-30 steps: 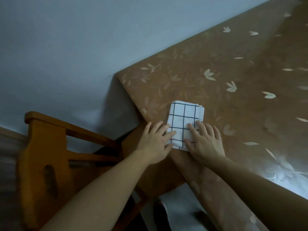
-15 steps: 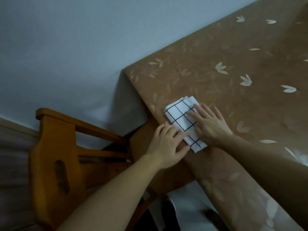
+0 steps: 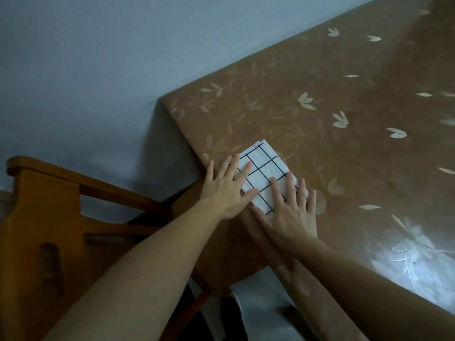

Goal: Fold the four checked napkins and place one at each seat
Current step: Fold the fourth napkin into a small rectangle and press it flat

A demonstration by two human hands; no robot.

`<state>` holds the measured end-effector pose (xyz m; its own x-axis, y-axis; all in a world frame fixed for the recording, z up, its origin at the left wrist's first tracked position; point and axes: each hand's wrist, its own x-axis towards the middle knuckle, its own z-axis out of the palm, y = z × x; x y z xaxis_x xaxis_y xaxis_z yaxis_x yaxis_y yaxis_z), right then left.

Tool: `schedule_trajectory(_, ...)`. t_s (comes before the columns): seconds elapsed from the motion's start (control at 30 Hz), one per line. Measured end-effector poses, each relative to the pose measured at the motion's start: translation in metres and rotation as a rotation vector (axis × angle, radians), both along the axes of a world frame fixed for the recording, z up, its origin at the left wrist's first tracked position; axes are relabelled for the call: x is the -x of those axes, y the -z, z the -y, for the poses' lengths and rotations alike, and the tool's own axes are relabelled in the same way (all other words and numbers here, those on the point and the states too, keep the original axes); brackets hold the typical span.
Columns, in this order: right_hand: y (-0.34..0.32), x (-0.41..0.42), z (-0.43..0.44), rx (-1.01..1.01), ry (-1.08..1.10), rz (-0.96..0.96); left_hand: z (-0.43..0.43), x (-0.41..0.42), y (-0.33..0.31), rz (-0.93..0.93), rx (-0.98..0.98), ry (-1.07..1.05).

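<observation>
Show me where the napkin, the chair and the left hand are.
napkin (image 3: 263, 171), head view, a white square near its middle
chair (image 3: 46, 193), head view, the wooden back post
left hand (image 3: 221, 195), head view, the back of the hand

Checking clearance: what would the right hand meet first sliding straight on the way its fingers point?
Only more of the napkin under the right hand, then apparently bare tablecloth; the way looks free.

A dim, bluish-grey scene is shown. A white glare patch (image 3: 416, 257) is seen on the glossy tablecloth (image 3: 344, 70) at four o'clock. A soft shadow is cast on the wall (image 3: 98, 57) at nine o'clock. The checked napkin (image 3: 261, 168) is rendered sharp at centre; the chair (image 3: 44, 217) at eight o'clock is softened, and frame edges are bowed.
</observation>
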<state>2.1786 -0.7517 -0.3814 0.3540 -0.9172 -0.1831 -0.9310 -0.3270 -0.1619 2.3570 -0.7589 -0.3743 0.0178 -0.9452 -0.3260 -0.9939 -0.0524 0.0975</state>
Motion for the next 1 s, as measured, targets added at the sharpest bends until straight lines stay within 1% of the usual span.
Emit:
schedule_trajectory(0.17,-0.004,-0.016,0.001,-0.030,-0.074,0.014,-0.010,-0.019,-0.002,0.042,-0.007,-0.034)
schedule_trajectory(0.3,-0.006,-0.020,-0.001,-0.018,-0.066,0.064,-0.010,-0.027,-0.001,0.071,-0.005,-0.030)
schedule_trajectory(0.53,-0.003,-0.002,-0.004,0.003,-0.019,0.038,-0.001,-0.014,0.003,0.020,0.036,0.002)
schedule_trajectory(1.0,-0.003,0.000,-0.001,-0.017,-0.064,0.034,-0.007,-0.011,0.004,0.022,0.018,-0.044)
